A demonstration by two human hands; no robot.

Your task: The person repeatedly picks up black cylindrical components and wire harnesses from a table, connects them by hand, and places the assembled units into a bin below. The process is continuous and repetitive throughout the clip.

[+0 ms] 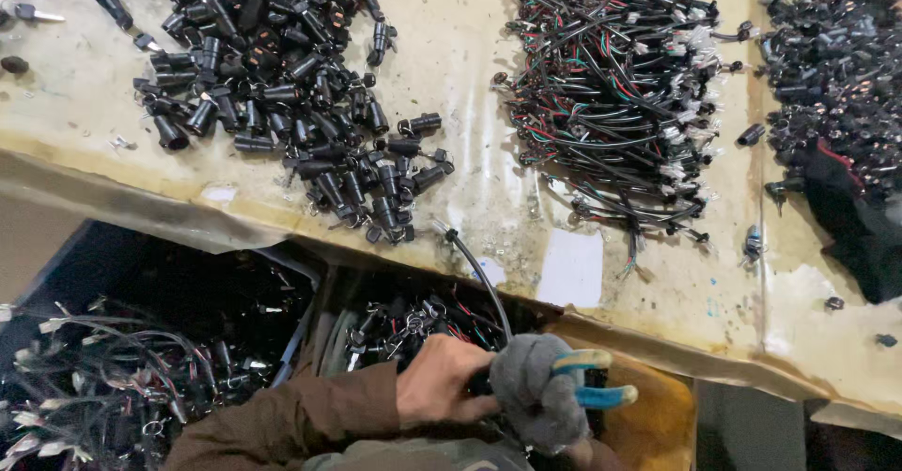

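While the head view looks down past the worktop (526, 217), the bare left hand (440, 382) curls its fingers around a black cable (481, 278), and the gloved right hand (540, 396) grips blue-handled pliers (592, 377) closed beside it. Judging by this, the cable could slip or get nicked, since both hands crowd one short end.

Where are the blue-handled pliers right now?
In the head view, the blue-handled pliers sit bottom centre-right, gripped in the gloved right hand, just below the table edge and beside the bare left hand.
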